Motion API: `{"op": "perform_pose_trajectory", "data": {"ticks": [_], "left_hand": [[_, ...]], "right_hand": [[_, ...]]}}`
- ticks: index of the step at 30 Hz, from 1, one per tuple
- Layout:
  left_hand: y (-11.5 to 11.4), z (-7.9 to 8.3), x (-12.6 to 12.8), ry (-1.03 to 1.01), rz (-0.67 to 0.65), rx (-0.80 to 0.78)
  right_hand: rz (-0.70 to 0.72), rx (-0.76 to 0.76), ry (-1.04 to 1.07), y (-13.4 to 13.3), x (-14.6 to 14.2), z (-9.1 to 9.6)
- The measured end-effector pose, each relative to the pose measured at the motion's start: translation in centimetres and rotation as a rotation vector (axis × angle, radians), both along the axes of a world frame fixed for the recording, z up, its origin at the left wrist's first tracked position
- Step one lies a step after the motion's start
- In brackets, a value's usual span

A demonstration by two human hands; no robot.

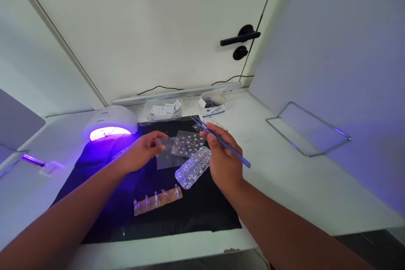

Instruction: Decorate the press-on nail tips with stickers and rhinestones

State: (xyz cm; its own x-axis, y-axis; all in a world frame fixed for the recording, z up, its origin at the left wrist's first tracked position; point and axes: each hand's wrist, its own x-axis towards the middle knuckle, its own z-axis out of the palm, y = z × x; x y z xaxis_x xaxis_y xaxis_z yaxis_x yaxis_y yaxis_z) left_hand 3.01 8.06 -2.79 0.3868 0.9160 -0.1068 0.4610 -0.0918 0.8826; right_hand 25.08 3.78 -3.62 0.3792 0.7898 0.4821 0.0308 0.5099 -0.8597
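While the blue tweezers [232, 150] are gripped between the thumb and fingers of the right hand [225, 158], their long axis is laid slantwise, tips pointed far and to the left, blunt end near and to the right. Whether the 2 tips meet cannot be told at this size. By the tips, the far edge of a patterned clear sheet [186, 144] is overshot, so the sheet is found on the near side of them and to the left of the right fingers. It is set between the 2 hands, with its right edge just beside the right fingertips.

The left hand [146, 149] is held with thumb and forefinger bent at the upper left part of a plainer clear sheet [166, 161], which is partly overlapped by the patterned sheet; whether it is pinched cannot be told.

Nearer the wearer, a compartmented case [193, 168] of small shiny pieces is placed slantwise, just beside the right hand. Below it, 5 nail tips [156, 197] are carried on a narrow bar [158, 206]. All this is spread over a black mat [202, 211]. Farther out, a lit white lamp [114, 118] is stood at the left, and a clear tub [164, 119] and an opened carton [215, 110] are set by the door [158, 50].
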Motion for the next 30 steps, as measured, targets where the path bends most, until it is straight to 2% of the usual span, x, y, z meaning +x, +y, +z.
{"op": "perform_pose_trajectory", "data": {"ticks": [4, 8, 11, 15, 18, 21, 26, 30], "left_hand": [[-2.3, 0.2, -2.6, -0.311, 0.169, -0.02], [-4.7, -0.2, -3.6, -0.607, 0.283, -0.009], [-5.9, -0.8, -3.2, -0.777, 0.292, -0.025], [-7.1, -0.7, -1.9, -0.958, 0.254, -0.019], [-7.8, 0.0, -1.1, -1.035, 0.2, -0.06], [-8.1, 0.6, -0.8, -1.062, 0.187, -0.121], [-8.3, 0.8, -0.8, -1.012, 0.211, -0.2], [-8.5, 0.8, -0.8, -0.945, 0.231, -0.174]], "right_hand": [[0.062, 0.078, -0.039, -0.4, 0.1, 0.0], [0.189, 0.246, -0.097, -1.9, 0.1, 0.9], [0.319, 0.376, -0.176, -3.4, 0.0, 2.6], [0.566, 0.399, -0.344, -4.2, -0.7, 4.9], [0.679, 0.406, -0.383, -3.3, -1.8, 5.4], [0.724, 0.393, -0.366, -2.3, -2.7, 4.7], [0.73, 0.326, -0.298, -2.0, -2.9, 2.9], [0.693, 0.326, -0.283, -2.3, -2.4, 1.9]]}}
